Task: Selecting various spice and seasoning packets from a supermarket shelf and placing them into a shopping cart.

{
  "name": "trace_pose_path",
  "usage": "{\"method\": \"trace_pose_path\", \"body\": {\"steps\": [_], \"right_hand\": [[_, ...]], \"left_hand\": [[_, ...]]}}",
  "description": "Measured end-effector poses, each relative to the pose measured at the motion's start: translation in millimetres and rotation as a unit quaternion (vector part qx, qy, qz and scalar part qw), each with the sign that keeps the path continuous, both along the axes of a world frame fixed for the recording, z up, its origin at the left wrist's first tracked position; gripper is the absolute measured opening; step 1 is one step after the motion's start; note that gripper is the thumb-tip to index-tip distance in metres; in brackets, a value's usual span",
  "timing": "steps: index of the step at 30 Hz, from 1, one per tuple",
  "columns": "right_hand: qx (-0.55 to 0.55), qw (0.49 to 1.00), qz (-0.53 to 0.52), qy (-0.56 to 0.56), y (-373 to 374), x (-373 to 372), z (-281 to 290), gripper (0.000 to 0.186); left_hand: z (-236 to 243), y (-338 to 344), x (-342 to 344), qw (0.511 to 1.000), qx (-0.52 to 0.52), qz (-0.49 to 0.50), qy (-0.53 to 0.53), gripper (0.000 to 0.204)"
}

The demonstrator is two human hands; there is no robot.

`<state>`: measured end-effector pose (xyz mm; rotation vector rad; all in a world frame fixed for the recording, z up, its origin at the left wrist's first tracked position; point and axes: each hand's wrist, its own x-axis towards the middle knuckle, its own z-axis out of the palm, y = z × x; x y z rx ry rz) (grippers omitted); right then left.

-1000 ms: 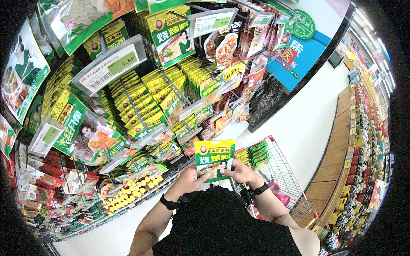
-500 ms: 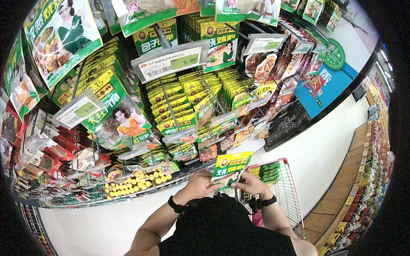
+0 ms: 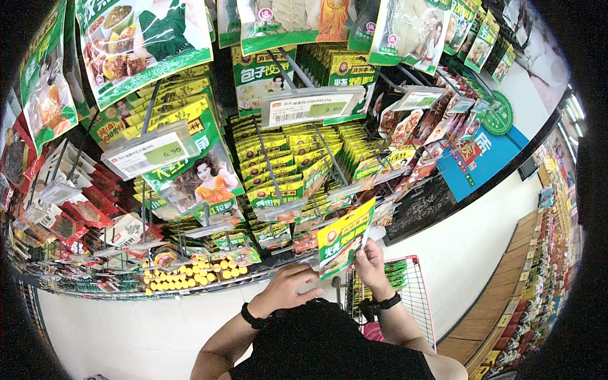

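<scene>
A flat yellow-and-green seasoning packet (image 3: 342, 239) is pinched along its right edge in my right hand (image 3: 372, 268). The packet is tilted, its right side higher, in front of the hanging rack. My left hand (image 3: 290, 290) is just left of the packet, empty, with its fingers apart and the thumb pointing right. Rows of similar yellow-and-green packets (image 3: 273, 167) hang on metal hooks straight ahead. Below my right hand, a shopping cart (image 3: 418, 297) with a red rim holds several green packets (image 3: 396, 273).
Price tags (image 3: 310, 106) stick out from the hook ends ahead. Red-and-white packets (image 3: 82, 215) hang at the left, and yellow-capped containers (image 3: 183, 278) line a low shelf. A blue sign panel (image 3: 481, 158) stands at the right rack end. Another stocked shelf with a wooden base (image 3: 487, 291) curves along the right.
My left hand has let go of the packet and moved slightly left. My right hand now holds it alone, raised and tilted. The view has shifted a little.
</scene>
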<state>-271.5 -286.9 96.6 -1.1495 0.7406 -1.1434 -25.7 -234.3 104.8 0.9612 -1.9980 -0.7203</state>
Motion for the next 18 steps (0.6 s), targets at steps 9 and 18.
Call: {"method": "trace_pose_path", "body": {"steps": [9,18], "right_hand": [[-0.06,0.986,-0.137,-0.067,-59,9,66,0.018],[-0.17,0.961,-0.199,-0.087,-94,18,122,0.015]], "left_hand": [[-10,0,35,0.998,0.054,-0.003,0.012,0.016],[-21,-5,72,0.997,0.065,-0.017,-0.029,0.013]]}}
